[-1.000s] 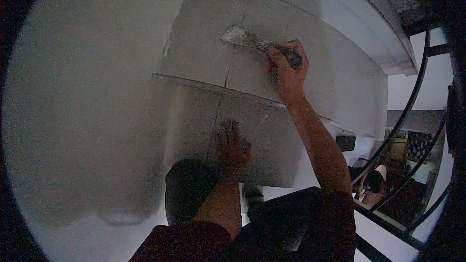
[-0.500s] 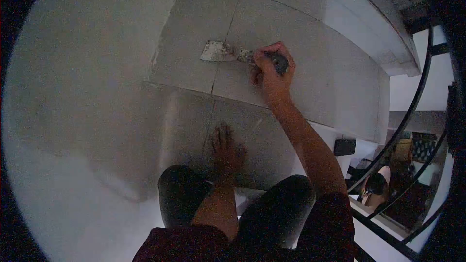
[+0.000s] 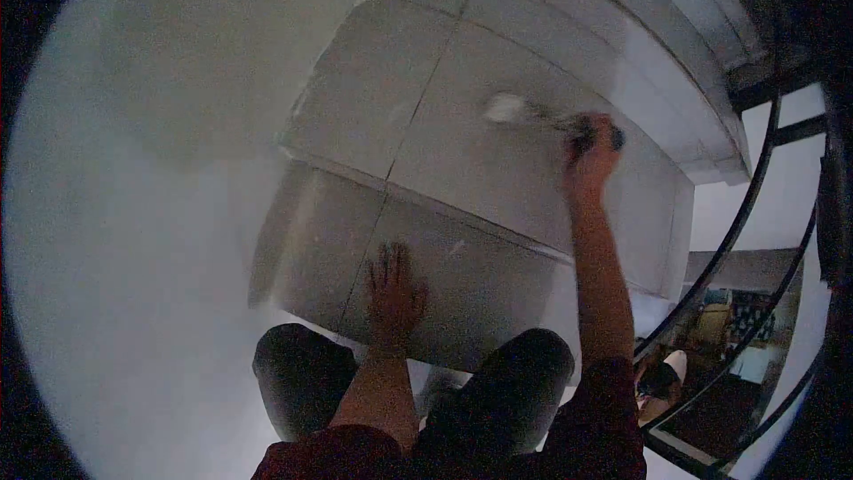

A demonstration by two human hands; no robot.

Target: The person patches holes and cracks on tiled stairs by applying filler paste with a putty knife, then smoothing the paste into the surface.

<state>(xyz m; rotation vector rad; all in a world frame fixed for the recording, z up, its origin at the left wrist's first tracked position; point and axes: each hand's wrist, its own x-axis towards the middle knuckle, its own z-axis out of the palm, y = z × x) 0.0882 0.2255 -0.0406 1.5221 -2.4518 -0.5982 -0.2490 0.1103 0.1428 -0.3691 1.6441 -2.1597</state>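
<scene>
My right hand (image 3: 593, 156) is wrapped round the dark handle of a putty knife (image 3: 506, 108), blurred by motion. The pale blade points left, over the upper tiled step (image 3: 498, 160), to the right of the dark joint between two tiles. My left hand (image 3: 396, 298) lies flat with its fingers spread on the lower tiled step (image 3: 480, 284), just in front of my knees, holding nothing.
A pale wall (image 3: 169, 213) rises along the left side of the steps. More steps (image 3: 649, 62) climb at the top right. A black metal railing (image 3: 742, 222) curves down the right side, with a lower floor (image 3: 702, 409) and belongings seen through it.
My right hand has drawn the putty knife to the right, away from the tile joint. My left hand stays flat on the lower step, while the whole view has shifted and tilted slightly.
</scene>
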